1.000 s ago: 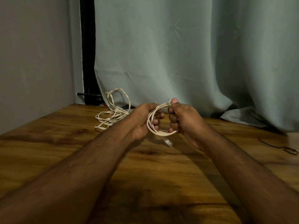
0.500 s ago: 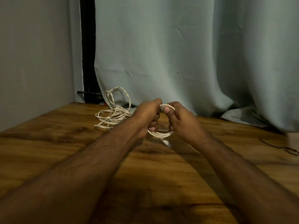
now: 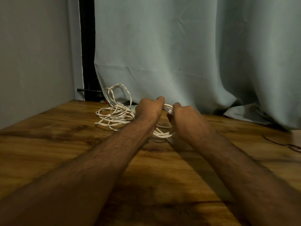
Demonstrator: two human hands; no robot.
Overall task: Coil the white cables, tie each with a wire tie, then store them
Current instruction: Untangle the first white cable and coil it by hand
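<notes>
Both hands have turned knuckles-up, my left hand (image 3: 149,108) and right hand (image 3: 185,118) gripping one coiled cable (image 3: 163,135) beside one loose cable pile (image 3: 116,115).

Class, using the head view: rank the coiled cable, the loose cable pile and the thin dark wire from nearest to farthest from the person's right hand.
1. Coiled cable: held in the right hand.
2. Loose cable pile: left, beyond the left hand.
3. Thin dark wire: far right on the table.

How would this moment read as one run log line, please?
step: coiling | left hand: grips white cable coil | right hand: grips same coil | loose white cables: on wooden table | tie: none visible
</notes>
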